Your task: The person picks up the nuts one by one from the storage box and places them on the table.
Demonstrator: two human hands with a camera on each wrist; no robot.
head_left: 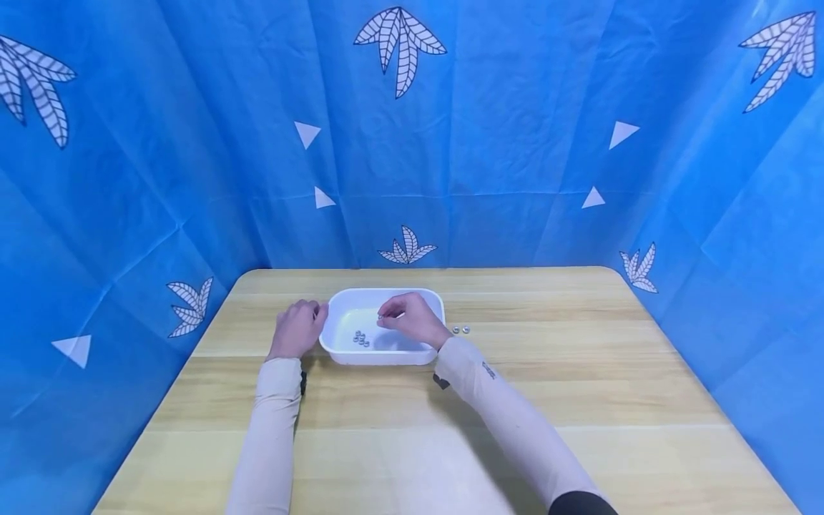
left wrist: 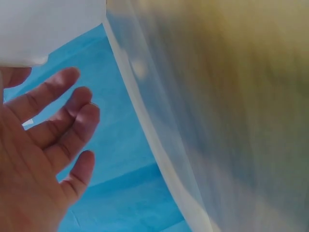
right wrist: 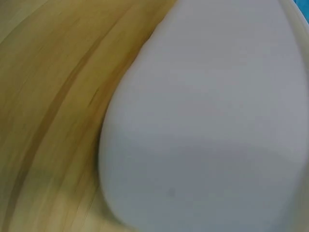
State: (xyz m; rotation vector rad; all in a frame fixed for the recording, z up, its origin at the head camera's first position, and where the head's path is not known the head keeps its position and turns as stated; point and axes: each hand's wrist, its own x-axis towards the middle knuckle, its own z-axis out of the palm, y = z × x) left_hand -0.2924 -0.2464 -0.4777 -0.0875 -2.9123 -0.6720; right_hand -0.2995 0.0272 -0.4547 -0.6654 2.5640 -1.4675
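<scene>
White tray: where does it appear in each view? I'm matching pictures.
Head: the white tray sits slightly left of centre, below mid-height.
Left wrist: upper-left corner, cut off by the frame.
Right wrist: fills centre to right, cut off.
Shared landmark: the wooden table, lower part in head, right side in left wrist, left side in right wrist.

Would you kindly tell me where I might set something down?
The table is bare between the sleeves in front of the white tray, and from the two small metal pieces to the right edge. Crowded: the tray, with the right hand over it and a metal cluster inside.
</scene>
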